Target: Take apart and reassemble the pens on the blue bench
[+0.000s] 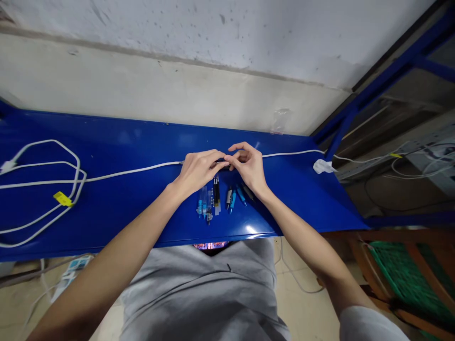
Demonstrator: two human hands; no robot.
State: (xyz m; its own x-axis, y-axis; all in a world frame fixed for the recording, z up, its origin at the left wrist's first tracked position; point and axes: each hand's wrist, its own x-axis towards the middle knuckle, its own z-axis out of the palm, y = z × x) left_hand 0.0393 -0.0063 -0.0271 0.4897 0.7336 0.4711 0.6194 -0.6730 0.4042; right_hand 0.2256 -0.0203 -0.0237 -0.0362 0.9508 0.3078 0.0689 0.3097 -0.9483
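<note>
A blue table (135, 142) is standing against a pale wall (199, 85). A white cable (142, 169) is stretching from its left edge towards its right edge, partly hidden by the hands. Above the table's middle, the left hand (201, 170) and right hand (250, 169) are meeting at the fingertips, fingers curling; I cannot tell whether either is pinching something. Crumpled tissue (323, 166) is lying by the right edge. Between the hands and the front edge, dark refills (216, 195), clear tubes (202, 201) with blue ends and pen pieces (232, 201) are lying side by side. A yellow tag (63, 198) is hanging on the cable near the left edge.
</note>
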